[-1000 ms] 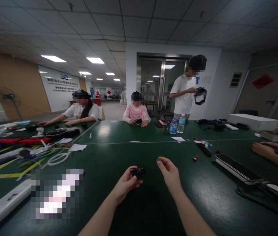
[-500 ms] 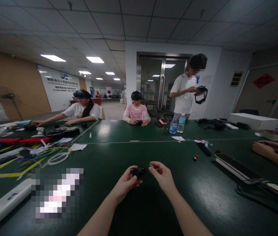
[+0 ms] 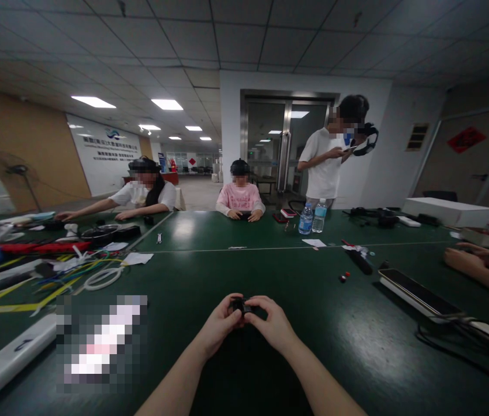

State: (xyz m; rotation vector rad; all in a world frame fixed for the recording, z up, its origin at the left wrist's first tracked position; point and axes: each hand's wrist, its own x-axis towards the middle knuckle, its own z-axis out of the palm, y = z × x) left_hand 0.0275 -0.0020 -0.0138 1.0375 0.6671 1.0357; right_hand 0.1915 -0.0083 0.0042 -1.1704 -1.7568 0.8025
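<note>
Over the near middle of the green table, my left hand is closed around a small black device. The thumb lies on its near side and the fingers curl behind it. My right hand is also closed, thumb and index finger meeting at the device's right end. Both hands touch it. The small shiny piece seen earlier between the right fingertips is hidden now, and the exact kind of device is too dark to make out.
A white bar-shaped case and cables lie left. To the right are a phone-like slab, a black-handled tool and small red-and-black bits. Water bottles stand farther back. Co-workers sit and stand around; another person's hands rest at right.
My right hand has moved left, closing the gap, and its fingertips now meet the black device. My left hand stays nearly still. The standing person has raised the headset to the right.
</note>
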